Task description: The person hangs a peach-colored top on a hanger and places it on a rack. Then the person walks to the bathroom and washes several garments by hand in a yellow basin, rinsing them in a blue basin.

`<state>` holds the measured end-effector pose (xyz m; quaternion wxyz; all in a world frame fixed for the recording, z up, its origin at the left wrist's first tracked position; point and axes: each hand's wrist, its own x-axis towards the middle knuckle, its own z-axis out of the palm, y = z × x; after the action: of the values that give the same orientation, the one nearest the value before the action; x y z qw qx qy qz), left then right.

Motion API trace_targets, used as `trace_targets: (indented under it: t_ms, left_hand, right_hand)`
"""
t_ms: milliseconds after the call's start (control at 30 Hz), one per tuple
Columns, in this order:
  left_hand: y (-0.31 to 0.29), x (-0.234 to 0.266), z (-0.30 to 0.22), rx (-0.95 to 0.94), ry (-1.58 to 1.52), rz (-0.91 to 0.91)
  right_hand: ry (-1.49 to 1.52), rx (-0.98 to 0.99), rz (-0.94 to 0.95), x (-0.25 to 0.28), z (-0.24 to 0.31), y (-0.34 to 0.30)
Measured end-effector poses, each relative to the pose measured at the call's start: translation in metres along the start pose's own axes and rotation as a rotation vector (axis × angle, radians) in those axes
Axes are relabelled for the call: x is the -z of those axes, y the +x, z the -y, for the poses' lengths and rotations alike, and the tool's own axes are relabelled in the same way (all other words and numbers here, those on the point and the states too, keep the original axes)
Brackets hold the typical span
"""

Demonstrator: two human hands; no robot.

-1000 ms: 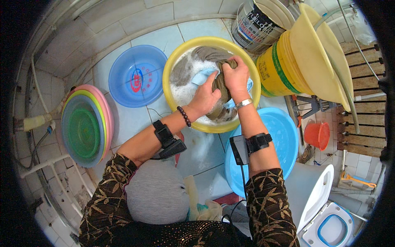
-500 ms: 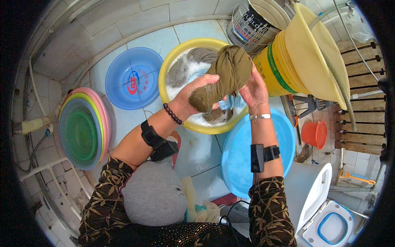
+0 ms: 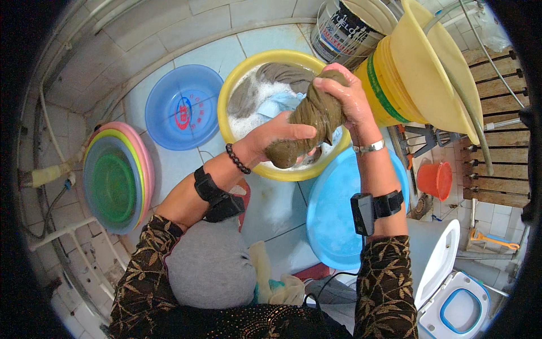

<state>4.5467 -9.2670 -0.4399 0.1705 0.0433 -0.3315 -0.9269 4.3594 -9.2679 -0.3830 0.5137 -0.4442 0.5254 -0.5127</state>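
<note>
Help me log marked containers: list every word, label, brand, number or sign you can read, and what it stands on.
I describe the print without copying its words.
White-and-black bucket: large pale lettering on black; finer print too small to read.
Left blue basin: red print inside, an oval emblem with characters beside it too small to read.
Yellow bucket: any print hidden or too small to tell.
Brown cloth: none seen.

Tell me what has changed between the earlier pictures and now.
The brown cloth has been lifted from the yellow basin toward the camera, bunched between the left hand and right hand. The left hand's fingers, earlier against the light-blue cloth, have left it in the suds. The surrounding basins and red bucket stayed put.
</note>
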Motion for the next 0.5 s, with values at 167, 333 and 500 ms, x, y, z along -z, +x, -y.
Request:
trace_targets:
  t_ms: [167, 333, 500]
  left_hand:
    - [0.016, 0.006, 0.028, -0.179, 0.404, -0.344]
    - [0.030, 0.032, 0.062, -0.388, 0.672, -0.539]
    - [0.023, 0.055, 0.076, -0.215, 0.844, -0.747]
  right_hand:
    - [-0.633, 0.124, -0.101, -0.012, -0.023, 0.013]
    - [-0.972, 0.308, -0.199, -0.035, -0.053, 0.012]
    - [-1.020, 0.305, -0.351, -0.061, -0.079, 0.005]
